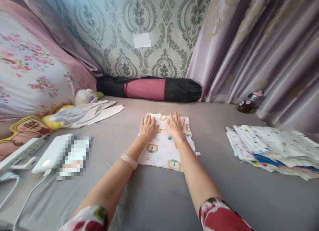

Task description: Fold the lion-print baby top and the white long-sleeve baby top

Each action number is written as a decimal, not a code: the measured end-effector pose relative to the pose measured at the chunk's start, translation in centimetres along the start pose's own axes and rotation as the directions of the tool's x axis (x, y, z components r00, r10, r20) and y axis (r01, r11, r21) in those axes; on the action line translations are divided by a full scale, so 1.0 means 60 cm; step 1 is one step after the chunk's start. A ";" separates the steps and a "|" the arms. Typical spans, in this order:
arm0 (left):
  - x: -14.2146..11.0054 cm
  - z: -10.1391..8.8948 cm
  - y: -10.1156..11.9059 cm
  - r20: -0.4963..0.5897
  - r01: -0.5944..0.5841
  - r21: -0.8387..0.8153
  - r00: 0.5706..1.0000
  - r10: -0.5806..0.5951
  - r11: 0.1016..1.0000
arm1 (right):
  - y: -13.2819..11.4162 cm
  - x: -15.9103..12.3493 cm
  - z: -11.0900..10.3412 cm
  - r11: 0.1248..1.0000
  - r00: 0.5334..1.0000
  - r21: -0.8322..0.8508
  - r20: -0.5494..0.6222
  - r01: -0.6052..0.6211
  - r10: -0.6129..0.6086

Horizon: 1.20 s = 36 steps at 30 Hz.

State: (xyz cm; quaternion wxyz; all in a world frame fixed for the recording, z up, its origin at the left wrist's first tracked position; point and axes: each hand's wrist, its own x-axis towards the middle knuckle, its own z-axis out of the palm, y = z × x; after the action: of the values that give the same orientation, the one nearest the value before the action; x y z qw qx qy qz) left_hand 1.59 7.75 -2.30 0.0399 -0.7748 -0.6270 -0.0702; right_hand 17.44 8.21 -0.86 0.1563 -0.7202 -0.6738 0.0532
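A white piece of children's clothing (161, 151) with lion and leaf prints lies spread on the grey bed sheet, its upper part folded over. A small white tag sticks out at its right side. My left hand (148, 127) rests flat on its upper left part, fingers stretched out. On the upper right part lies my right hand (175, 124), also flat with the fingers apart. Neither hand grips anything. My forearms cover part of the cloth's left and right sides.
A stack of folded printed clothes (271, 146) lies right, with a dark bottle (250, 101) behind it. A black-and-pink rolled bag (149, 88) lies along the wall. Left are a power bank (52, 153), a power strip (27, 151), a blurred phone-like object (74, 158) and light cloth (79, 113).
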 end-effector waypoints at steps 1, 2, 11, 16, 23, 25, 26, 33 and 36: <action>-0.015 -0.004 0.004 0.016 -0.008 -0.008 1.000 0.008 1.000 | -0.008 -0.002 0.005 0.999 0.999 -0.006 0.020 0.036 -0.036; -0.031 -0.009 0.007 0.037 -0.016 -0.016 0.999 0.017 1.000 | -0.014 -0.004 0.010 0.998 0.998 -0.016 0.040 0.053 -0.052; -0.128 -0.042 0.000 0.209 0.077 -0.092 0.976 -0.056 0.993 | -0.019 -0.005 0.023 0.994 0.989 -0.101 0.147 0.033 -0.018; -0.142 -0.043 -0.005 0.203 0.118 -0.141 0.975 -0.088 0.983 | -0.030 0.007 0.010 0.995 0.974 -0.102 0.226 0.010 0.013; -0.143 -0.034 -0.014 0.132 0.148 -0.181 0.983 -0.125 0.972 | -0.072 0.005 0.024 0.974 0.960 -0.043 0.181 0.223 -0.212; -0.143 -0.033 -0.016 0.121 0.176 -0.181 0.980 -0.156 0.968 | -0.078 0.005 0.033 0.977 0.961 -0.044 0.195 0.209 -0.197; -0.144 -0.032 -0.017 0.118 0.190 -0.178 0.978 -0.171 0.965 | -0.079 0.005 0.036 0.979 0.963 -0.046 0.195 0.200 -0.188; -0.145 -0.045 -0.020 0.042 0.204 -0.161 0.979 -0.200 0.966 | -0.079 0.009 0.036 0.983 0.960 -0.037 0.221 0.182 -0.170; -0.144 -0.054 -0.024 0.017 0.229 -0.147 0.973 -0.229 0.962 | -0.090 0.008 0.030 0.986 0.962 -0.023 0.225 0.166 -0.157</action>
State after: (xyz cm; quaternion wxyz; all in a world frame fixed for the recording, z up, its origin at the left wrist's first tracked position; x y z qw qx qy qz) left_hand -1.75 -0.77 -0.51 -0.0261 -0.6980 -0.7053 -0.1209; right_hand 11.83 9.22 -0.89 0.0686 -0.6555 -0.7445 0.1067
